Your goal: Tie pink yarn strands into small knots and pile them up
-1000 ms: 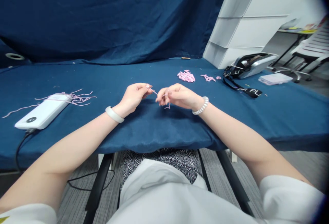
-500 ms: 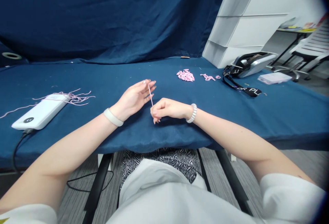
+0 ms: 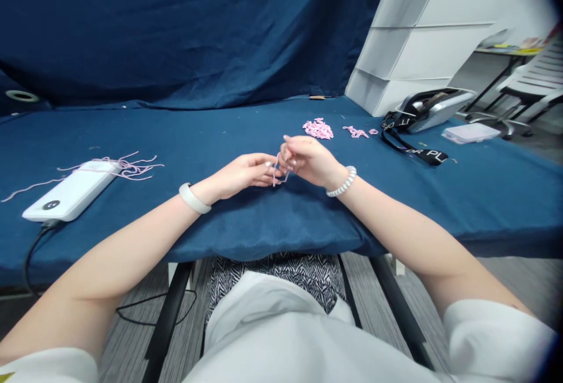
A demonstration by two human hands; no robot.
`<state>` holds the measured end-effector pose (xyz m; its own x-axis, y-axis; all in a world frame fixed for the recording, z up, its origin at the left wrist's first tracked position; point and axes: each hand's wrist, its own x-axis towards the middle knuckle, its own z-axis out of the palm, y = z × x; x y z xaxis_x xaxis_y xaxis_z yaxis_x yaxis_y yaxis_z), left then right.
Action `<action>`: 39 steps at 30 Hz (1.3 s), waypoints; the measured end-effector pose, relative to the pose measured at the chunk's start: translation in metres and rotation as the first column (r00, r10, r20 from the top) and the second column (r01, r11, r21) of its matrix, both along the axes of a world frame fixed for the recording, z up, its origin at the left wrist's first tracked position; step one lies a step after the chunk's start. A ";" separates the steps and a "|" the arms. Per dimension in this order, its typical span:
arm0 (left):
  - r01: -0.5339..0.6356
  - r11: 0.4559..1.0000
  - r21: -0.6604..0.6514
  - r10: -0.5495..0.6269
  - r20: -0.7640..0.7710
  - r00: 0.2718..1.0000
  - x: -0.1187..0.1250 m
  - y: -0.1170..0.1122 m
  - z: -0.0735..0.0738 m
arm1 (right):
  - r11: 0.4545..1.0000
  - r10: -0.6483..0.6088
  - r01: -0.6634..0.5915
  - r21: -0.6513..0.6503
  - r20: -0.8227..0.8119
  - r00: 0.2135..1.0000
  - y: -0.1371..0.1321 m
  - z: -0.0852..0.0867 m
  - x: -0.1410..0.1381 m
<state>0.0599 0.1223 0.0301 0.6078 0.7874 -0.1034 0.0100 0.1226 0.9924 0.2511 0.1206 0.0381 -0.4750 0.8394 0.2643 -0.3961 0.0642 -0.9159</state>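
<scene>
A short pink string [image 3: 275,175] is looped between my hands, just above the blue cloth. My left hand [image 3: 247,173] is closed, with thumb and fingertips pinching the string. Close against it on the right, my right hand [image 3: 308,159] has its fingers curled round another part of the same string. Part of the loop is hidden behind the fingertips. Beyond my right hand lies a pile of small pink knotted pieces [image 3: 318,129], with a smaller group of pink pieces [image 3: 355,132] beside it.
At the left, loose pink strings [image 3: 132,168] lie across a white power bank [image 3: 73,190] with a cable plugged in. To the right are a black lettered strap [image 3: 416,148], a grey-black case [image 3: 435,108] and a clear flat box [image 3: 470,132]. White boxes [image 3: 413,43] stand behind.
My right hand has risen and turned over, moving right. My left hand has shifted right and lower, its fingers closing. The string, straight and taut before, is now bent into a loop.
</scene>
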 end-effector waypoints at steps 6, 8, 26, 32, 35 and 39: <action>-0.018 1.000 -0.010 0.017 -0.137 0.990 0.003 -0.009 0.004 | 0.984 -0.147 0.134 -0.120 -0.107 0.983 0.003 0.013 0.010; -0.040 0.998 -0.039 0.036 -0.103 0.994 0.004 -0.010 0.005 | 0.978 -0.166 0.154 -0.139 -0.077 0.983 0.003 0.014 0.011; 0.014 0.995 -0.104 -0.015 -0.005 1.000 0.007 -0.014 0.001 | 0.999 0.029 -0.031 -0.044 -0.032 0.999 -0.006 0.011 0.006; -0.072 0.990 -0.125 0.068 -0.030 0.997 0.008 -0.016 0.007 | 0.993 -0.062 0.062 -0.105 0.001 0.998 -0.004 0.015 0.011; -0.076 0.983 -0.166 0.070 -0.041 0.997 0.007 -0.016 0.009 | 0.990 -0.098 0.098 -0.099 0.003 0.995 -0.003 0.018 0.014; -0.071 0.984 -0.161 0.053 -0.117 0.992 0.007 -0.017 0.011 | 0.984 -0.131 0.131 -0.121 0.003 0.991 -0.002 0.021 0.017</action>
<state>0.0670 0.1051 0.0411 0.5356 0.7898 -0.2988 0.1069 0.2875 0.9518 0.2681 0.1186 0.0593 -0.3579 0.9201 0.1588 -0.3961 0.0045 -0.9182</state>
